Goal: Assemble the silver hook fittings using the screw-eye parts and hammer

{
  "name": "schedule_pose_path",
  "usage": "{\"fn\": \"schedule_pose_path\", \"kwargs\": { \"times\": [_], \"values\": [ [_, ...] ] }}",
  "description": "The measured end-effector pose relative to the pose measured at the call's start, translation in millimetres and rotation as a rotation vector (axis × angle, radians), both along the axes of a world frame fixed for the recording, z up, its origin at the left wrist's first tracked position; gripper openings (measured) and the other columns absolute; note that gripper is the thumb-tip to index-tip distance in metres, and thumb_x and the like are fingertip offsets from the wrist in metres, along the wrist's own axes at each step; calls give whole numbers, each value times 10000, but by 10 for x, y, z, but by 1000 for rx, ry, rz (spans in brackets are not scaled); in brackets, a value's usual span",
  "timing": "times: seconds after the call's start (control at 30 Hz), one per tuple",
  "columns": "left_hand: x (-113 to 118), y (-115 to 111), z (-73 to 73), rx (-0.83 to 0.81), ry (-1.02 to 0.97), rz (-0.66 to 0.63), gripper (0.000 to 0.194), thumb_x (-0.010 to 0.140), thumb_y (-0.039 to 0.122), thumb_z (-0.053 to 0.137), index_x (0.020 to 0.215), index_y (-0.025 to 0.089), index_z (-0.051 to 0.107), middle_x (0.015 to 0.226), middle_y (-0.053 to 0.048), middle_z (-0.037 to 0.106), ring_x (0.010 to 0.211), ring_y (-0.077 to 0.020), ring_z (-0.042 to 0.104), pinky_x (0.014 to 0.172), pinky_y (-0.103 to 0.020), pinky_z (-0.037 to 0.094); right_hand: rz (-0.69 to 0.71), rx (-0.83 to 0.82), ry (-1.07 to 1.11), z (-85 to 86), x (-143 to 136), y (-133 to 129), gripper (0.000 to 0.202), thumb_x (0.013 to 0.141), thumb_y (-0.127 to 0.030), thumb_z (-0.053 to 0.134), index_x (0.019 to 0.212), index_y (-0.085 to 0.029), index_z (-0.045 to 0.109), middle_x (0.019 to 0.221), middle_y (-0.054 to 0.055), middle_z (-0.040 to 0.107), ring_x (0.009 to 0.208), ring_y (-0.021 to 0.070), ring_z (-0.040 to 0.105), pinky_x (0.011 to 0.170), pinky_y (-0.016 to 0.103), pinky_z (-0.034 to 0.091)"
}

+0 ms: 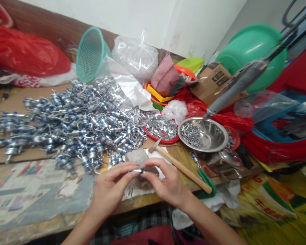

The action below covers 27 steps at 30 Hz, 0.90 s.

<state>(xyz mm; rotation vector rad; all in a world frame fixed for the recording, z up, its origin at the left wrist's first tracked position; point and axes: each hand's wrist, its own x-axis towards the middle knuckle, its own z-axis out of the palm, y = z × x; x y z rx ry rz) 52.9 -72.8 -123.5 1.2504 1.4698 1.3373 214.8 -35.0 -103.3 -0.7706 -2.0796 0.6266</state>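
Close to the table's front edge, my left hand (pixel 111 183) and my right hand (pixel 168 180) meet with fingers pinched on one small silver-and-blue metal fitting (pixel 138 170). Its ends are partly covered by my fingertips, so its full shape is hidden. Just behind my hands sits a grey block (pixel 137 156). A hammer (pixel 181 166) with a wooden handle lies slantwise to the right, its head near the block. On the left spreads a big heap of similar silver-and-blue fittings (pixel 84 122), some with rings or hooks.
A steel bowl (pixel 219 136) holds thin metal pins. Beside it, a red tray (pixel 165 140) carries small silver pieces. Behind stand a teal basket (pixel 90 54), a clear plastic bag (pixel 135 56) and a cardboard box (pixel 211 81). A grey-handled tool (pixel 237 88) slants down over the bowl.
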Motion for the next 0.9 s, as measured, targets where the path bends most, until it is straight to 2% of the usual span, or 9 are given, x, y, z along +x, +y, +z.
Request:
{"fn": "schedule_pose_path", "kwargs": {
  "times": [0.07, 0.13, 0.23, 0.33, 0.43, 0.53, 0.67, 0.8, 0.9],
  "values": [
    [-10, -9, 19, -71, -139, -8, 97, 674, 273, 658, 747, 245, 716, 849, -3, 734, 831, -204, 648, 817, -322, 488, 56, 153, -62, -30, 52, -26, 250, 775, -145, 564, 1021, -179, 535, 960, 74, 629, 884, 153, 595, 754, 261, 493],
    [-13, -7, 49, -115, -211, -33, 112, 681, 296, 654, 759, 235, 705, 848, -4, 727, 805, -197, 645, 753, -296, 503, 103, 319, -133, -53, 104, -34, 255, 809, -107, 504, 1050, -183, 539, 1011, 93, 621, 918, 156, 585, 743, 267, 492],
    [-13, 10, 119, -117, -116, -65, 105, 681, 297, 652, 731, 218, 701, 824, -14, 722, 803, -197, 633, 744, -277, 486, 132, 486, -199, -44, 157, -16, 248, 833, -85, 448, 1035, -165, 569, 994, 109, 640, 926, 170, 587, 721, 279, 497],
    [-30, 19, 201, -72, 17, -94, 94, 685, 292, 645, 715, 225, 703, 808, -15, 720, 797, -199, 629, 759, -281, 471, 145, 530, -189, -12, 168, 11, 221, 833, -106, 455, 997, -133, 601, 971, 129, 653, 942, 190, 587, 728, 296, 503],
    [-62, 10, 256, -37, 82, -148, 92, 699, 283, 628, 696, 232, 704, 826, -12, 717, 815, -198, 629, 784, -283, 459, 118, 465, -114, -15, 144, 20, 238, 817, -78, 450, 957, -144, 630, 953, 120, 662, 885, 169, 607, 692, 279, 509],
    [-77, -3, 250, -78, 56, -164, 103, 704, 284, 622, 694, 218, 701, 819, -18, 720, 804, -194, 634, 769, -280, 464, 89, 358, -27, -48, 93, 3, 257, 780, -40, 475, 917, -151, 662, 931, 110, 671, 819, 155, 626, 665, 262, 514],
    [-19, -24, 176, -194, -82, -42, 173, 684, 342, 641, 767, 201, 695, 786, -24, 720, 738, -179, 634, 710, -273, 486, 39, 94, 138, -54, 5, -64, 161, 730, -93, 599, 849, -142, 696, 823, 98, 687, 711, 146, 644, 635, 230, 529],
    [70, -47, 116, -182, -339, -8, 495, 592, 280, 729, 1059, 238, 572, 867, 8, 687, 845, -160, 619, 746, -239, 495, -38, -196, 167, -6, -32, -103, 122, 680, -156, 670, 794, -166, 713, 732, 60, 694, 639, 146, 639, 561, 221, 516],
    [79, -41, 83, -188, -464, -24, 616, 597, 250, 728, 1154, 233, 466, 806, 18, 660, 806, -147, 619, 726, -235, 506, 18, -316, 15, 32, 23, 101, 83, 693, -235, 672, 732, -174, 713, 702, 34, 691, 630, 134, 634, 564, 210, 506]
  ]
}}
